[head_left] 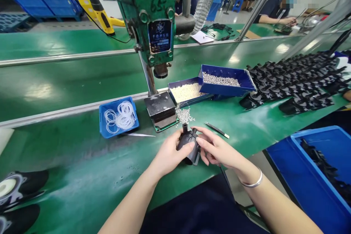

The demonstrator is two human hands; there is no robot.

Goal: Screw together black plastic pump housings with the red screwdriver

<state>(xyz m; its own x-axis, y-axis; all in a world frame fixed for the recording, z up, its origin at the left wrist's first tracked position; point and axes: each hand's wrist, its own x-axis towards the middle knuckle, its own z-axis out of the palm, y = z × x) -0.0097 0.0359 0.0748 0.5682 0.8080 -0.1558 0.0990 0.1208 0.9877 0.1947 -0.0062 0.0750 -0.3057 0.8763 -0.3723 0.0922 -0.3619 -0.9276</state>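
Both my hands hold one small black plastic housing [188, 144] with a short spout on top, just above the near edge of the green bench. My left hand [168, 153] wraps round its left side, thumb across the body. My right hand [216, 148] grips its right side with curled fingers; a silver bangle sits on that wrist. A heap of small white beads [184, 115] lies on the bench just beyond the housing. Black tweezers [217, 130] rest to the right of the beads.
A green hand press [153, 25] stands on its base plate [161, 110]. A blue tray of white rings [119, 117] sits left of it; trays of beads [186, 91] and metal pins [222, 79] sit to the right. Black parts [296, 78] are piled far right; a blue bin [315, 175] stands lower right. Other people work behind.
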